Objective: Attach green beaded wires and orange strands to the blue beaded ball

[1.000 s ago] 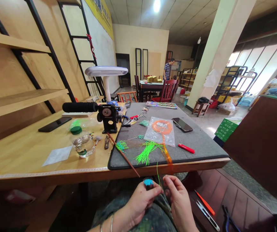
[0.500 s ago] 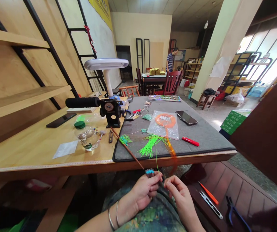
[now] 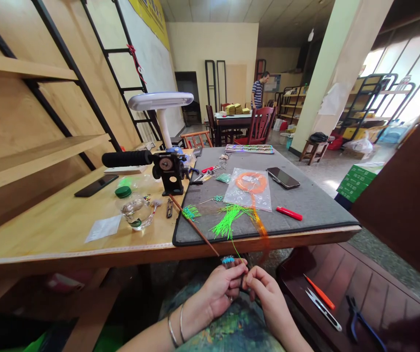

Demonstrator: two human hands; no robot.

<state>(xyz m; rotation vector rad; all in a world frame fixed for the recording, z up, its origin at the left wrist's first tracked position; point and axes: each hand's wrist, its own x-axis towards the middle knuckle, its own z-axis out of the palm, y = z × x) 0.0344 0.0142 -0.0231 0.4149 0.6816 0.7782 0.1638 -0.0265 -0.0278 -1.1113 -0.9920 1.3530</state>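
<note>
My left hand [image 3: 224, 282] is closed, palm partly up, its thumb and forefinger pinching a thin bright green strand [image 3: 237, 249]. Along its forefinger sits a row of small turquoise pieces with fine dark tips [image 3: 227, 259], too small to name. Just right of it, my right hand [image 3: 263, 288] is closed in a pinch, fingertips close to the left ones. What it pinches is hidden. A brown rod [image 3: 195, 226] slants from a black clamp stand [image 3: 171, 173] toward the left hand. Beyond the hands, a bundle of green strands [image 3: 227, 222] lies on the grey mat [image 3: 202, 164].
An orange coil in a plastic bag [image 3: 251, 183], red pen [image 3: 289, 213] and phone [image 3: 283, 177] lie on the mat. Left stand a water jar [image 3: 136, 211] and lamp [image 3: 161, 100]. Snips [image 3: 323, 309] and pliers [image 3: 364, 322] rest on the stool at right. A person [image 3: 257, 93] stands far back.
My right hand has moved left and up against the left fingertips. The green strand's upper end now leans left toward the bundle. The view has shifted slightly.
</note>
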